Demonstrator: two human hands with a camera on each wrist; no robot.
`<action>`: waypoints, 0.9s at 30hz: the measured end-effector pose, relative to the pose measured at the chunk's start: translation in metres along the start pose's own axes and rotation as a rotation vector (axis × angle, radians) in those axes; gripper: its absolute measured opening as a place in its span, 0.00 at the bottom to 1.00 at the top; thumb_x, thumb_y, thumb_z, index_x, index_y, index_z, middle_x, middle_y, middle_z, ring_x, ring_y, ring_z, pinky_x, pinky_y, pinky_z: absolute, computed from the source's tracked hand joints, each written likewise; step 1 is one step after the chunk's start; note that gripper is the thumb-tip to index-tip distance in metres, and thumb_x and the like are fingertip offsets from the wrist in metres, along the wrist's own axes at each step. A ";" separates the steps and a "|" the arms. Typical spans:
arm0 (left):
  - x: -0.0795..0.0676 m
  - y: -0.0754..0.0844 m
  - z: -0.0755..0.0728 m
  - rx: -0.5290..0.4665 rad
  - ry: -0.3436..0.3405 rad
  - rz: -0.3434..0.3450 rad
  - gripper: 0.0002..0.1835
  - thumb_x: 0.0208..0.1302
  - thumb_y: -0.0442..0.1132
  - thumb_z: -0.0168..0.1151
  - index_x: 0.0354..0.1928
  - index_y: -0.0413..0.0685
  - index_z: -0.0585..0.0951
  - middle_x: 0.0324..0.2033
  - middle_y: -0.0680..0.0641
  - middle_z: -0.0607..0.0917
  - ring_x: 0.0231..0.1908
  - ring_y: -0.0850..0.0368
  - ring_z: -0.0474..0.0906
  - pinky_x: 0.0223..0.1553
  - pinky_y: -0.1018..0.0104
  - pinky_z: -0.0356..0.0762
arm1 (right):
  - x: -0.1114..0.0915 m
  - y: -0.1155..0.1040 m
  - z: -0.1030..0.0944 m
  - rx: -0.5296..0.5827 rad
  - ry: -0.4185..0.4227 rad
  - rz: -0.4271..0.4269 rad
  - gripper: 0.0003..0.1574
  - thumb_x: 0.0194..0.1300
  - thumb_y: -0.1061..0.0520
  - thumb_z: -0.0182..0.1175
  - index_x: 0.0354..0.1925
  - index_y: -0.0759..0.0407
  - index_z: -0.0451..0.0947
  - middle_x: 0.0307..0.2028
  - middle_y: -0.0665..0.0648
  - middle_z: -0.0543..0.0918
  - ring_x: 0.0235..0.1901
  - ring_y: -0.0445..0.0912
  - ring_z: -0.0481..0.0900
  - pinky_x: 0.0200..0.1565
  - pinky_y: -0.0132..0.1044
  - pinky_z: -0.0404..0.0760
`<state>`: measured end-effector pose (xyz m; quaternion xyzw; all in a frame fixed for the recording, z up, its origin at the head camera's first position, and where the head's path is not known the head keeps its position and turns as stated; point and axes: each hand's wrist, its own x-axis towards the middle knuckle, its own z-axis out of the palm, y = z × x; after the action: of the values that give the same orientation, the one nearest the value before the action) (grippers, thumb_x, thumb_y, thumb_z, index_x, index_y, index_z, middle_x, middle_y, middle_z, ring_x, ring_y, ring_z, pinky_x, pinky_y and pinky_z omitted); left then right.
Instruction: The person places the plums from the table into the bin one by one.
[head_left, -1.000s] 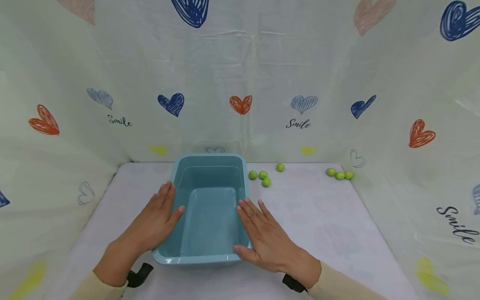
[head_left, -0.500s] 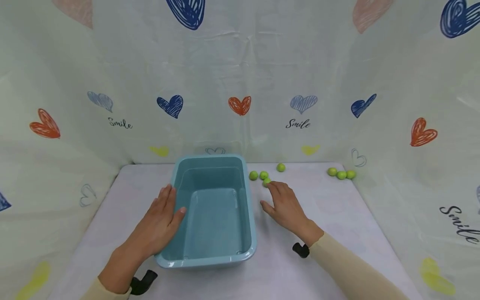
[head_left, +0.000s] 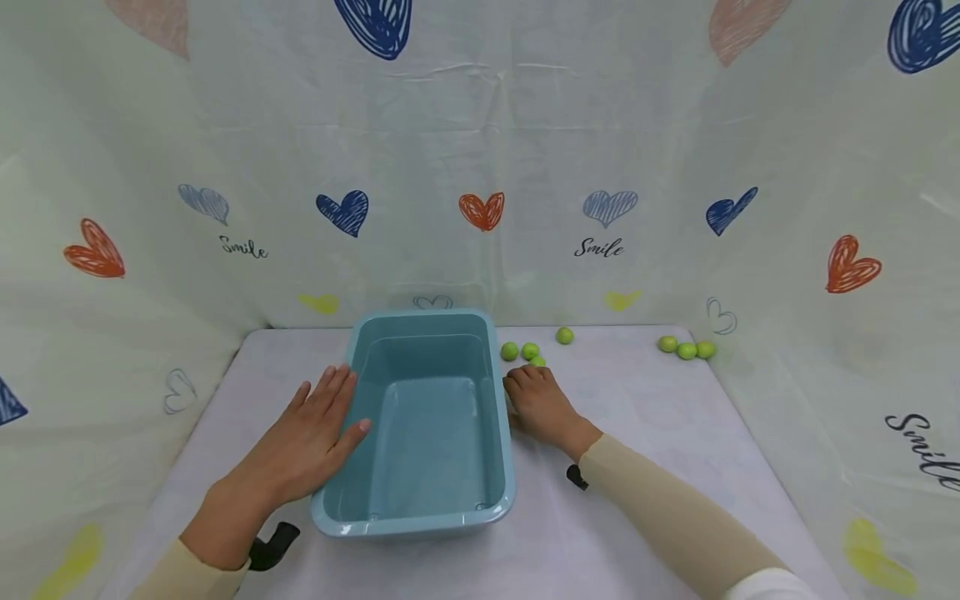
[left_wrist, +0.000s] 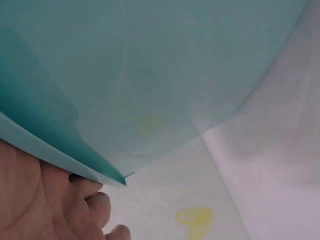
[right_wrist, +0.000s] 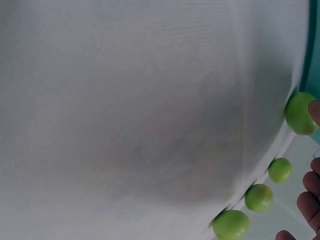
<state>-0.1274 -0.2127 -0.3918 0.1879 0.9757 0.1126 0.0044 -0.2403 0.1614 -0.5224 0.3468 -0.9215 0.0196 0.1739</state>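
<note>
A light blue plastic basin (head_left: 429, 525) stands on the white-covered table. My left hand (head_left: 311, 433) lies along its left rim with straight fingers, the thumb over the inside. In the left wrist view, fingers (left_wrist: 85, 205) sit beneath the basin's edge. My right hand (head_left: 542, 408) is just right of the basin, fingers loosely bent, close in front of several small round green fruits (head_left: 510, 351). In the right wrist view, the thumb tip overlaps the nearest green fruit (right_wrist: 299, 114), by the basin's wall, and the other fingers are spread apart from it.
Three more green fruits (head_left: 686, 351) sit at the table's far right corner. One single green fruit (head_left: 565, 335) lies near the back edge. A white curtain (head_left: 420, 142) with printed hearts hangs behind and at both sides of the table (head_left: 630, 392).
My right hand left the basin's right rim, reached out to the green fruits, then shifted left toward the basin with its fingers more bent. My left hand stays at the left rim.
</note>
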 end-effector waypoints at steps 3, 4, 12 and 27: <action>0.000 0.000 0.000 0.015 0.001 0.000 0.43 0.83 0.61 0.45 0.82 0.33 0.55 0.83 0.33 0.54 0.82 0.32 0.47 0.79 0.30 0.47 | 0.003 0.000 0.004 -0.027 -0.002 -0.043 0.24 0.67 0.47 0.73 0.53 0.60 0.82 0.52 0.57 0.84 0.54 0.54 0.77 0.57 0.53 0.78; 0.000 0.000 -0.001 0.021 0.004 0.002 0.43 0.83 0.62 0.45 0.82 0.33 0.55 0.82 0.33 0.54 0.82 0.33 0.47 0.79 0.30 0.47 | 0.004 0.000 0.005 -0.037 -0.007 -0.052 0.22 0.68 0.48 0.73 0.53 0.60 0.82 0.52 0.56 0.84 0.54 0.54 0.77 0.58 0.53 0.78; -0.001 -0.005 -0.002 0.064 0.019 0.002 0.44 0.82 0.63 0.44 0.82 0.35 0.56 0.82 0.34 0.55 0.83 0.34 0.48 0.80 0.31 0.45 | 0.008 -0.003 0.009 -0.100 -0.051 -0.099 0.13 0.75 0.52 0.64 0.52 0.57 0.83 0.45 0.53 0.84 0.50 0.51 0.77 0.59 0.52 0.78; -0.002 -0.007 -0.003 0.069 0.012 -0.002 0.44 0.83 0.62 0.43 0.82 0.34 0.54 0.83 0.34 0.54 0.83 0.34 0.47 0.80 0.33 0.45 | 0.011 -0.001 0.014 -0.124 -0.097 -0.081 0.16 0.74 0.50 0.62 0.53 0.56 0.80 0.46 0.55 0.81 0.51 0.53 0.75 0.60 0.52 0.75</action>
<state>-0.1288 -0.2204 -0.3910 0.1865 0.9792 0.0802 -0.0079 -0.2517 0.1515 -0.5317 0.3728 -0.9135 -0.0614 0.1510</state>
